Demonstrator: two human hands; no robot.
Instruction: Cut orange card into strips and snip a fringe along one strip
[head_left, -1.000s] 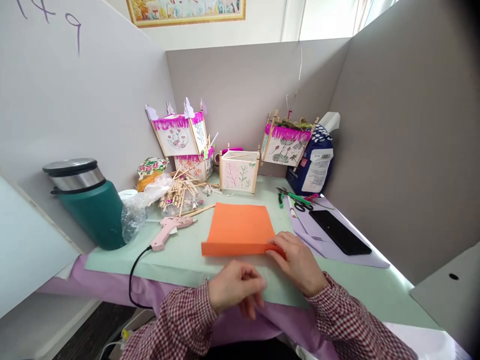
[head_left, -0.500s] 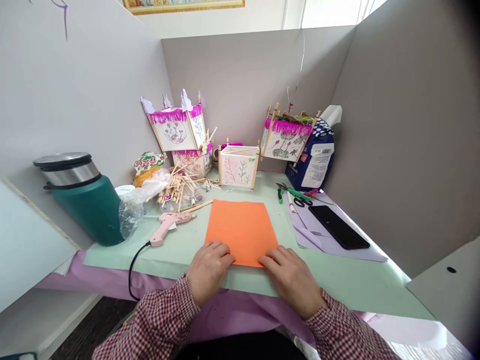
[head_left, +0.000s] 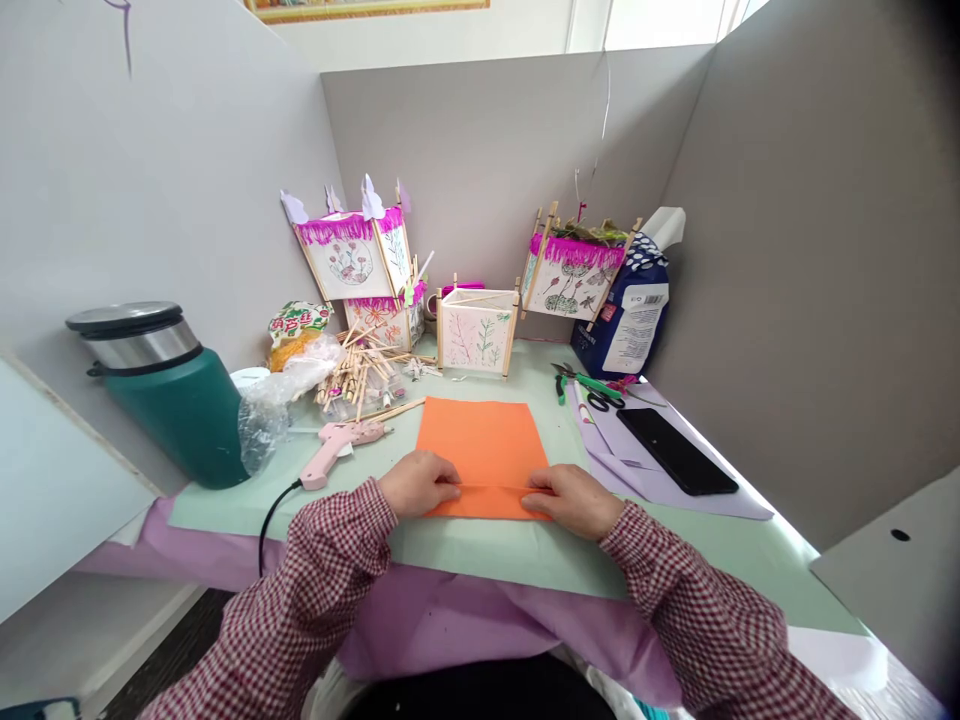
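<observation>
A sheet of orange paper [head_left: 484,440] lies on the pale green table covering in front of me. A crease or raised edge runs across it near its front, between my two hands. My left hand [head_left: 421,484] pinches the paper at the left end of this line, thumb and fingers together. At the right end my right hand [head_left: 576,500] grips the paper in the same way. Below the line, a strip of orange reaches toward me. Whether the strip is a folded flap or the sheet's flat front part, I cannot tell.
Left stand a green bottle [head_left: 176,400], a pink glue gun [head_left: 334,447] with its cord, and a heap of wooden sticks [head_left: 360,375]. Paper lanterns [head_left: 477,332] stand at the back. Right lie green-handled pliers [head_left: 592,384], scissors and a black phone [head_left: 676,450] on purple paper.
Both hands have moved away from me, up the sheet from its front edge. A line now crosses the orange paper between them, and their fingers pinch it instead of resting on top.
</observation>
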